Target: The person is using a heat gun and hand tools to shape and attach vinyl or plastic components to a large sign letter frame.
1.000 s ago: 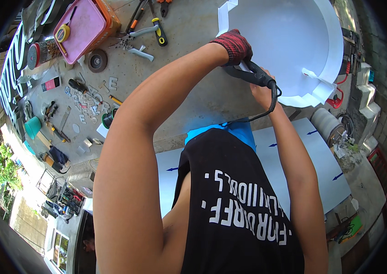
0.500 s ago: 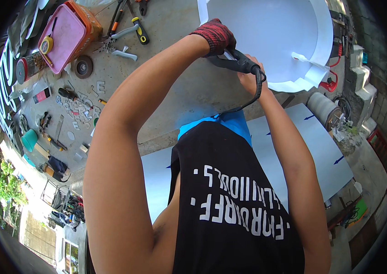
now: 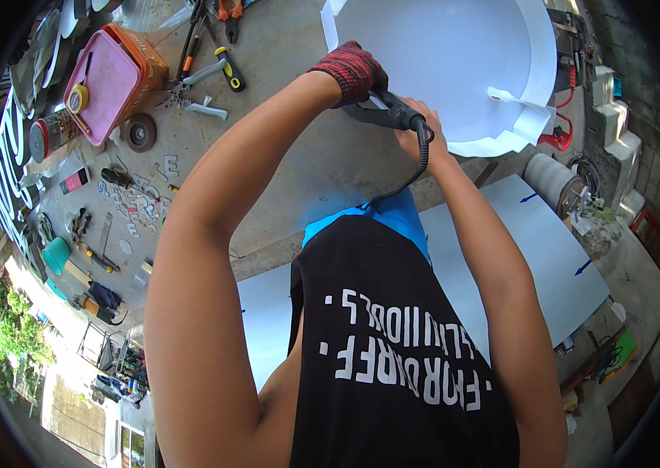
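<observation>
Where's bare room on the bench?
Bare worktop between the yellow-black handle and white rimmed disc, past the gloved left hand; also between left forearm and black cord. Crowded: left side, with letters, brown roll, pink lid.

Upper centre, the left hand (image 3: 352,73) covers one end of the tool (image 3: 394,116), which partly hides the right hand (image 3: 426,134). The top edge cuts off the white tray (image 3: 493,147) and pliers (image 3: 231,30). Mid-left, some letters (image 3: 133,207) are too small to make out.
</observation>
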Available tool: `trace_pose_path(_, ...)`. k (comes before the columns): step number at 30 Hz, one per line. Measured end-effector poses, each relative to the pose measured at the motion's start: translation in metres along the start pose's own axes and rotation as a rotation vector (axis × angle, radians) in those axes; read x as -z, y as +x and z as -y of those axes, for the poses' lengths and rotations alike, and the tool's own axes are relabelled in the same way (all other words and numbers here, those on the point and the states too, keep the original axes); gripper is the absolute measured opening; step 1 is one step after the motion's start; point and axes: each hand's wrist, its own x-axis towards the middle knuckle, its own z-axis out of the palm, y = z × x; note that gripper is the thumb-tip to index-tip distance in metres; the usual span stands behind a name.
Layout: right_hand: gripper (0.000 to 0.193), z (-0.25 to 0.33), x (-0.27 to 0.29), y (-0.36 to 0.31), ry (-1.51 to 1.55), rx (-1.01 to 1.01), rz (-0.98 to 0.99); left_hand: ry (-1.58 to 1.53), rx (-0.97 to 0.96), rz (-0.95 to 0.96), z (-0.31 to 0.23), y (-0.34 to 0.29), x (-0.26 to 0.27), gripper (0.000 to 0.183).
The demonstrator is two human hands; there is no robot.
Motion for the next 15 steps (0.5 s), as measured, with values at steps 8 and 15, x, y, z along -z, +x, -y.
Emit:
trace_pose_path(8, 0.065, 0.002, 0.0017, 0.0, 0.02, 0.004, -0.005, 0.007, 0.005, 0.016, -0.0035, -0.0032, 0.0053, 0.039)
trace_pose_path(15, 0.062, 0.0004, -0.0006, 0.0001, 0.0, -0.003, -0.003, -0.033, 0.018, 0.001, -0.0028, -0.0043, 0.0041, 0.039)
